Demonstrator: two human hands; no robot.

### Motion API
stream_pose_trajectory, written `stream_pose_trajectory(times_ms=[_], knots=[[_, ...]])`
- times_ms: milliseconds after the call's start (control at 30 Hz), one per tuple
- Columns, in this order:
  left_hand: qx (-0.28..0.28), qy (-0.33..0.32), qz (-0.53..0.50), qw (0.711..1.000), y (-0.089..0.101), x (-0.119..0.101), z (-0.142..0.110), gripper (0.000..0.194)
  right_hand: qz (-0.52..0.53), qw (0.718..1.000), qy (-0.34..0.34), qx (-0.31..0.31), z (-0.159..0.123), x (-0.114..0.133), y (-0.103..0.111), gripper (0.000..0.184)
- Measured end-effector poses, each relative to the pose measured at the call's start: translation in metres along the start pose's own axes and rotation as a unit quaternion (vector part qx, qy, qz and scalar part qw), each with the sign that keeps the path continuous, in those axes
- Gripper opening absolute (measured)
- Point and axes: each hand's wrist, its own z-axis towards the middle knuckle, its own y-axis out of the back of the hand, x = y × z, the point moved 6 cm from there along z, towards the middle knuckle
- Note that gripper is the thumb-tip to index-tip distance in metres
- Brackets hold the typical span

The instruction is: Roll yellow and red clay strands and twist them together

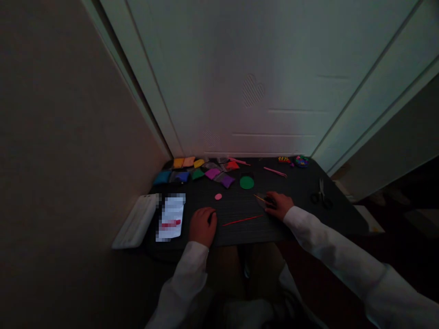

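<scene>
My left hand (203, 226) rests on the dark table with its fingers curled in, and no held thing shows in it. Just right of it lies a thin red stick (243, 220). Farther back is a flat pink disc (218, 197). My right hand (280, 205) is closed at the table's right half, pinching a thin orange stick (259, 197) that points left. Something clear lies under those fingertips, too dim to make out. A round green piece (247, 182) sits beyond, to the left of my right hand.
Several coloured clay packets (212, 173) line the back left. Pink tweezers (275, 172), scissors (321, 194) and a colourful round piece (302, 161) are on the right. A white sheet (172, 215) and white box (137, 221) lie left. A white door (219, 91) stands behind the table.
</scene>
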Motion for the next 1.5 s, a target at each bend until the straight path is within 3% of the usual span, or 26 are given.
stream_pose_trajectory(times_ms=[167, 300, 433, 567, 700, 867, 1000, 1133, 1300, 1433, 1500], knots=[[-0.002, -0.005, -0.001, 1.0, 0.0, 0.0, 0.0, 0.024, -0.013, 0.999, -0.041, -0.01, 0.003, -0.005, 0.004, 0.058], [0.003, 0.0, -0.002, 1.0, 0.0, 0.001, 0.0, 0.024, -0.011, 1.0, 0.005, 0.0, 0.002, 0.002, 0.0, 0.059], [-0.004, -0.001, -0.008, 1.0, 0.001, 0.0, 0.0, 0.024, -0.013, 0.999, -0.028, -0.011, 0.002, -0.002, 0.001, 0.058], [-0.002, 0.001, -0.008, 1.0, 0.0, 0.002, 0.0, 0.024, -0.005, 1.0, 0.008, 0.007, 0.004, 0.002, 0.0, 0.059], [-0.004, 0.001, -0.007, 1.0, 0.0, 0.002, 0.0, 0.024, -0.009, 1.0, -0.026, 0.001, 0.005, -0.001, 0.003, 0.058], [0.001, 0.005, -0.007, 1.0, 0.001, 0.0, 0.001, 0.024, -0.007, 1.0, 0.003, 0.012, 0.005, 0.004, 0.001, 0.059], [0.003, 0.006, -0.008, 1.0, 0.002, 0.0, 0.0, 0.024, -0.009, 0.999, -0.032, -0.002, 0.004, 0.002, 0.002, 0.057], [0.004, 0.001, -0.007, 1.0, 0.001, -0.001, 0.0, 0.025, -0.001, 1.0, 0.008, 0.007, 0.003, 0.009, 0.0, 0.06], [-0.001, -0.005, -0.009, 1.0, 0.001, -0.001, 0.0, 0.024, -0.009, 0.999, -0.041, -0.001, 0.005, 0.003, 0.002, 0.057], [-0.001, -0.002, -0.008, 1.0, 0.001, -0.001, 0.0, 0.024, -0.002, 1.0, 0.006, 0.009, 0.004, 0.01, 0.0, 0.059], [-0.004, 0.001, -0.005, 1.0, 0.002, 0.0, 0.0, 0.024, -0.003, 1.0, -0.006, 0.006, 0.004, 0.009, 0.001, 0.059]])
